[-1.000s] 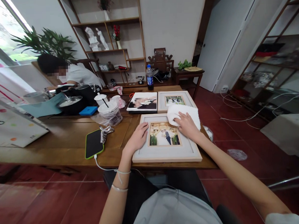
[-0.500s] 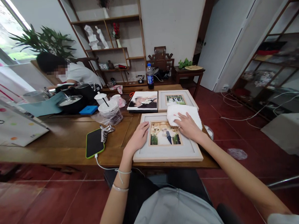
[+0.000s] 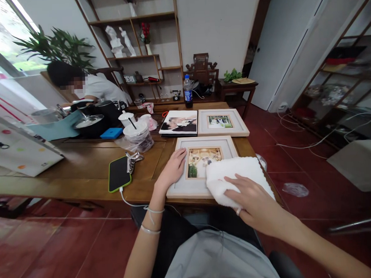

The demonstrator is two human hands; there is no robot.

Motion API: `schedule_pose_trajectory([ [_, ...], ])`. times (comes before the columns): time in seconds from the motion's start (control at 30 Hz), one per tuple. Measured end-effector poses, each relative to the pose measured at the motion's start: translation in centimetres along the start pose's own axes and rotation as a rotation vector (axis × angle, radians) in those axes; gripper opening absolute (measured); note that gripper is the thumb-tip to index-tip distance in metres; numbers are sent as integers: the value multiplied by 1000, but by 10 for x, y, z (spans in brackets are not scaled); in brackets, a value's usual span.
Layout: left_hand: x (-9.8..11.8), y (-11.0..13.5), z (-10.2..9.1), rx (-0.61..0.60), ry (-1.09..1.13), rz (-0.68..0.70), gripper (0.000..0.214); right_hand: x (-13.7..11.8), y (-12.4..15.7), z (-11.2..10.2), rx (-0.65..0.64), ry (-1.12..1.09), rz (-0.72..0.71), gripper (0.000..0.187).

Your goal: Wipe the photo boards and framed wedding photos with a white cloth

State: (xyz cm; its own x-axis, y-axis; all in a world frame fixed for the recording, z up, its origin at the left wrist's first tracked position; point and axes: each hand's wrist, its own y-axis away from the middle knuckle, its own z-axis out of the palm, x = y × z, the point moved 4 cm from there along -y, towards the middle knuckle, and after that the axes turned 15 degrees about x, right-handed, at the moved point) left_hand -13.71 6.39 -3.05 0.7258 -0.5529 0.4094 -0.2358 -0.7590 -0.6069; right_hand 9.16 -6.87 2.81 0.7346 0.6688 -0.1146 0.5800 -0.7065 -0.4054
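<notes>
A light wooden picture frame (image 3: 190, 188) lies flat at the table's front edge, with a small photo of a couple at its middle. My left hand (image 3: 173, 168) rests on the frame's left side, fingers stretched out and lying flat. Bunched under the fingers of my right hand (image 3: 251, 197) is a white cloth (image 3: 236, 169). This cloth covers the frame's lower right corner and part of the photo, and hangs over toward the right.
Behind lie a second frame (image 3: 243, 128) and a photo book (image 3: 178, 122). A bottle (image 3: 187, 91) stands farther back. To the left are a charging phone (image 3: 119, 174), a lidded cup (image 3: 134, 131) and a blue box (image 3: 111, 133). Another person (image 3: 101, 87) leans over the table's far left.
My right hand and the white cloth have come from the frame's upper right down to its lower right corner. My left hand stays on the left side. The view has shifted slightly.
</notes>
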Motion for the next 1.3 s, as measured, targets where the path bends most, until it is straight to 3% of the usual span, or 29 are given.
schedule_pose_trajectory([
  [0.17,2,-1,0,3,5,10,39,44,-27,17,87,56,43,48],
  [0.33,1,-3,3,-30,41,11,40,106,-74,26,113,228,37,55],
  [0.43,1,-3,2,-27,42,6,40,125,-100,36,130,329,16,58],
  [0.53,1,-4,2,-29,42,-2,40,121,-111,46,110,358,-29,57],
  [0.63,0,-5,3,-28,45,-23,40,101,-103,47,60,342,-64,54],
  [0.83,-4,-5,7,-28,47,-40,42,41,-55,21,-68,211,-107,54],
  [1.0,-3,-3,6,-40,35,-42,42,3,-23,10,-83,43,-114,60],
  [1.13,-3,-4,6,-58,32,-56,42,16,-29,22,-39,27,-120,61],
  [1.3,-5,-4,6,-45,59,-37,40,71,-74,32,89,190,-28,59],
])
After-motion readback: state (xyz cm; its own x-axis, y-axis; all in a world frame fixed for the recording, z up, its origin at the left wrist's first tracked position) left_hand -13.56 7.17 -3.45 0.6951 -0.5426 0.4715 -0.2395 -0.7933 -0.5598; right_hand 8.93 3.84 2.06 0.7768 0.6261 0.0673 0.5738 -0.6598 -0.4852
